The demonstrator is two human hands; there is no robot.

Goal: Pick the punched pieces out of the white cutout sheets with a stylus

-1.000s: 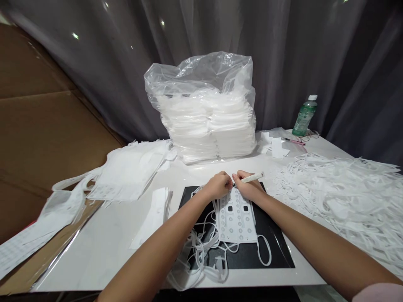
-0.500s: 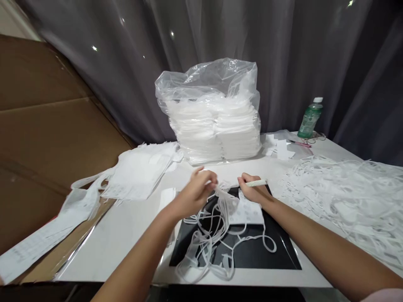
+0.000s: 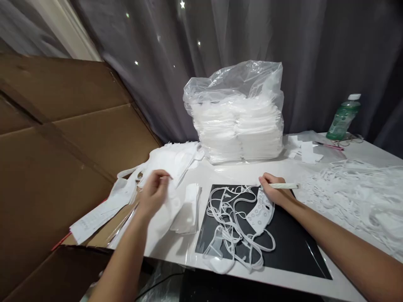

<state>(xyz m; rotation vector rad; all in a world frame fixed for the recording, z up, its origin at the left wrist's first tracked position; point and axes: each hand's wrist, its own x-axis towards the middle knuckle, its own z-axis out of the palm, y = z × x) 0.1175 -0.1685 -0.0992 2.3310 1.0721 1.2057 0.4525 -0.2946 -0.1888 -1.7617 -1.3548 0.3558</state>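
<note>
My left hand (image 3: pixel 155 192) is raised at the left of the table, fingers pinched on a thin white piece of material (image 3: pixel 173 199) that hangs down blurred. Just right of it lies a small stack of white strips (image 3: pixel 189 212). My right hand (image 3: pixel 273 188) grips a slim white pen-like tool (image 3: pixel 288 186) at the top edge of the black mat (image 3: pixel 294 247). Below that hand, on the mat, lies a white spotted patch (image 3: pixel 260 213) of sheet-like material. Tangled white straps (image 3: pixel 231 226) spread over the mat's left half.
A clear bag of stacked white pieces (image 3: pixel 237 126) stands at the back. Loose white straps (image 3: pixel 355 201) are heaped on the right. White sheets (image 3: pixel 173 157) lie beside a cardboard box (image 3: pixel 85 155). A green bottle (image 3: pixel 343 119) and a pink-handled tool (image 3: pixel 332 146) are at the back right.
My left hand has let go of the bundled straps and moved left, now with a thin white piece. The straps lie on the mat. The view has turned left; my right hand keeps the tool.
</note>
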